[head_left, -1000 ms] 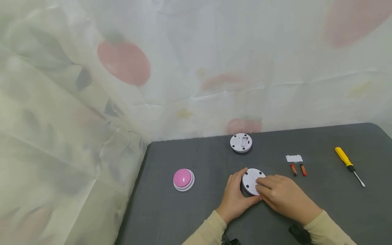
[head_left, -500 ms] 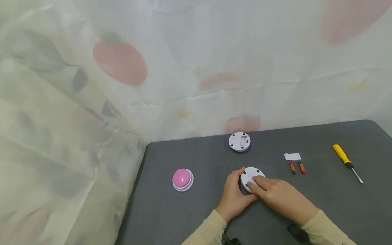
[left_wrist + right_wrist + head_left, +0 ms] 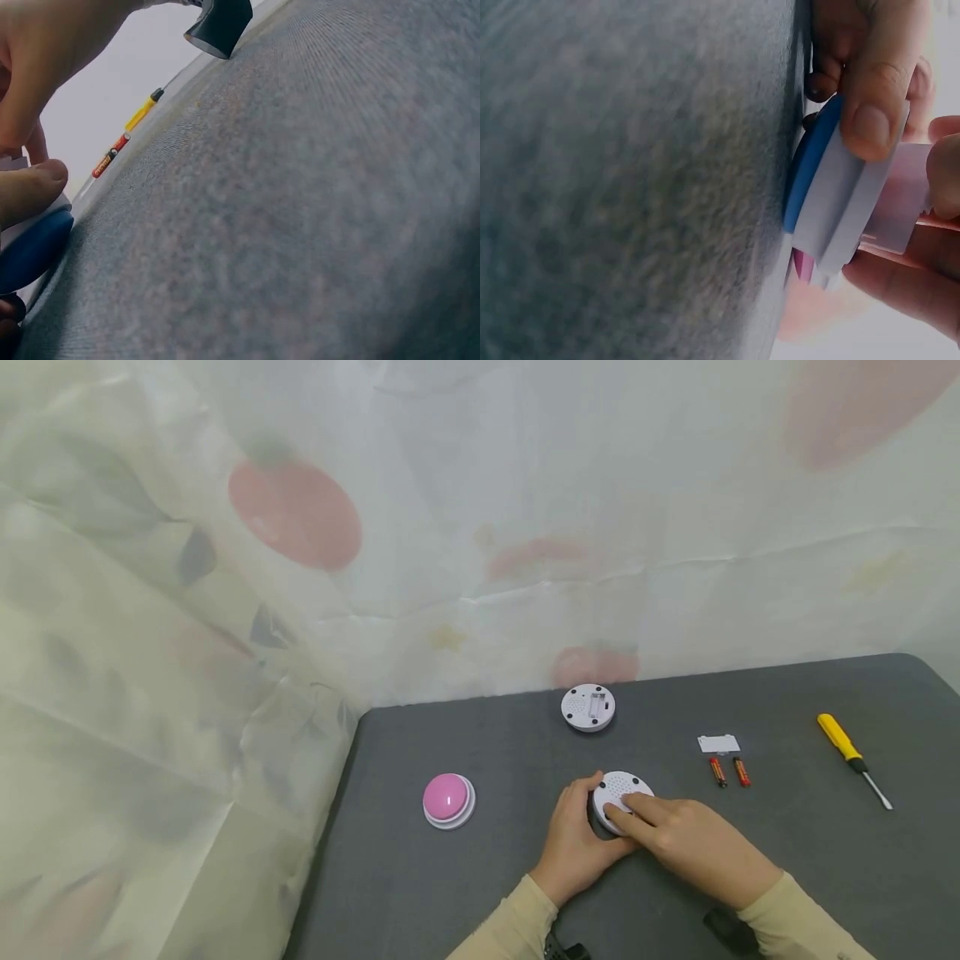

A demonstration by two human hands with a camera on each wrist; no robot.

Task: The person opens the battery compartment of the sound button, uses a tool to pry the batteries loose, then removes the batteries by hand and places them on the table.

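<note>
A round white push button [image 3: 612,788] with a blue dome [image 3: 812,169] lies upside down, dome toward the table, its speaker holes and dark feet facing up. My left hand [image 3: 573,835] grips its rim between thumb and fingers. Over the underside, my right hand [image 3: 686,843] pinches a thin white battery cover [image 3: 900,199], which stands up from the base in the right wrist view. Two fingers of that hand reach onto the base in the head view and hide part of it. In the left wrist view, the left thumb [image 3: 34,191] presses on the white rim above the blue dome.
Behind the hands lies another upturned white button [image 3: 588,708] with its battery slot exposed. A pink button [image 3: 446,799] stands upright at left. To the right are a loose white cover [image 3: 718,744], two batteries [image 3: 717,772] and a yellow screwdriver [image 3: 840,737]. A patterned curtain [image 3: 480,527] hangs behind.
My right hand's fingers have shifted left across the button's underside and spread over it. The left hand keeps its grip on the rim; the other objects stay in place.
</note>
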